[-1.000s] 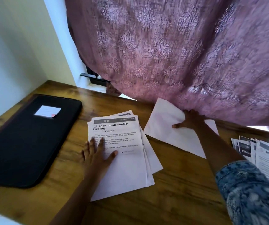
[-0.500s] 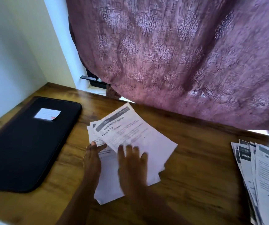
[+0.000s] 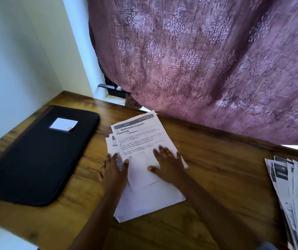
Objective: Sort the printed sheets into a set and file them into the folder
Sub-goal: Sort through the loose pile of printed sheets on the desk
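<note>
Both your flat left hand [image 3: 112, 169] and right hand [image 3: 168, 164] press the centre stack [image 3: 144, 195], while unsorted sheets [image 3: 295, 192] wait at right and the folder [image 3: 36, 156] at left is closed.

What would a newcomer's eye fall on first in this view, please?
Probably the hands: the left hand and right hand rest flat on a stack of printed sheets at the middle of the wooden table, its top page headed Bathroom Counter Cleaning. A big patterned purple curtain fills the upper right, and a closed black folder lies to the left of the stack.
</note>
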`<control>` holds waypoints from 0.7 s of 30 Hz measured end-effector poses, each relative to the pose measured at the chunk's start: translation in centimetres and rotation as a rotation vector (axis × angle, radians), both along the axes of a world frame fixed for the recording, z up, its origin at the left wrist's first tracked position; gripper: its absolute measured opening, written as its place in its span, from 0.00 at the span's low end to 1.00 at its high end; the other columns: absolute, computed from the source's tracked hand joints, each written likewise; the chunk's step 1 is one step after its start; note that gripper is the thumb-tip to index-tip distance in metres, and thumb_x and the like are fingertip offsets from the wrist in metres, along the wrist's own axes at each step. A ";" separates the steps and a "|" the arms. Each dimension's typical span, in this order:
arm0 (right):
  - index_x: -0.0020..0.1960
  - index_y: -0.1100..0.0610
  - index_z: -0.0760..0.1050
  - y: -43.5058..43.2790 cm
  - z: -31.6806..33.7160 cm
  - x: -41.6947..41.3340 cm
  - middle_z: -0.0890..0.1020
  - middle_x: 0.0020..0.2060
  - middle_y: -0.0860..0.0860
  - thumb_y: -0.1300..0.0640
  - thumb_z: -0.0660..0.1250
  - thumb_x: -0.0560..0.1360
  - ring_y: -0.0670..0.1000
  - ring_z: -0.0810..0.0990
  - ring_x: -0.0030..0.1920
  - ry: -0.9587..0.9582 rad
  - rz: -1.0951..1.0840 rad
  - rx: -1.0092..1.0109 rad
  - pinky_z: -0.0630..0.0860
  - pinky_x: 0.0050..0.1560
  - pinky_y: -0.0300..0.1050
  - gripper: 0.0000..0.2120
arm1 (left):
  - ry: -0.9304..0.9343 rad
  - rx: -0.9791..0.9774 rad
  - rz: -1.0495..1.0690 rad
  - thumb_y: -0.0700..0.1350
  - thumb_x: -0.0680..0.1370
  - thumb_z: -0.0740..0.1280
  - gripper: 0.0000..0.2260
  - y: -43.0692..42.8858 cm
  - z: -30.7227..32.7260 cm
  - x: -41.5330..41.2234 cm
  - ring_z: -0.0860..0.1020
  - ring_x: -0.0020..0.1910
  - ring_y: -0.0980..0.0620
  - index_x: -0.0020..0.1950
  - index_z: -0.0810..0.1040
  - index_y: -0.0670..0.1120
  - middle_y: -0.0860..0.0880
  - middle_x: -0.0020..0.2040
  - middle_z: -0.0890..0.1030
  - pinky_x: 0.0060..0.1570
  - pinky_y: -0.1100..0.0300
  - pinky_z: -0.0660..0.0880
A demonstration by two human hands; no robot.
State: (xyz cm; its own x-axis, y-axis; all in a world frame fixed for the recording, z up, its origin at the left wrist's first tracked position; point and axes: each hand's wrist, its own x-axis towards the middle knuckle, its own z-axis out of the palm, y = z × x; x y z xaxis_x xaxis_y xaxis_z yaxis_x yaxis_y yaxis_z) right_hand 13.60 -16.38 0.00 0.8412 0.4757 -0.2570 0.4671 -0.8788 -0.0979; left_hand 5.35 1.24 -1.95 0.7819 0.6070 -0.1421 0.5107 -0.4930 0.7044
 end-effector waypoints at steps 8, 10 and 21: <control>0.72 0.55 0.63 -0.9 1.0 -4.4 0.67 0.70 0.54 0.41 0.60 0.77 0.56 0.66 0.69 -0.083 -0.453 0.393 0.64 0.67 0.51 0.28 | -0.046 -0.008 0.043 0.52 0.75 0.70 0.33 -0.2 0.1 -1.2 0.61 0.73 0.41 0.75 0.61 0.44 0.43 0.74 0.65 0.72 0.43 0.57; 0.74 0.57 0.57 -1.1 0.8 -3.2 0.64 0.72 0.56 0.44 0.62 0.77 0.57 0.62 0.72 0.016 -0.562 0.412 0.60 0.71 0.53 0.32 | -0.072 -0.066 0.081 0.48 0.74 0.72 0.34 -1.0 0.8 -1.6 0.62 0.72 0.40 0.76 0.59 0.44 0.42 0.73 0.67 0.70 0.43 0.59; 0.58 0.61 0.79 -8.0 1.7 -6.1 0.82 0.55 0.57 0.60 0.77 0.67 0.56 0.81 0.54 0.452 -0.707 0.932 0.77 0.57 0.54 0.21 | -0.028 -0.680 -0.061 0.38 0.69 0.75 0.11 -5.0 3.5 -3.7 0.81 0.42 0.45 0.50 0.83 0.40 0.39 0.50 0.83 0.47 0.55 0.74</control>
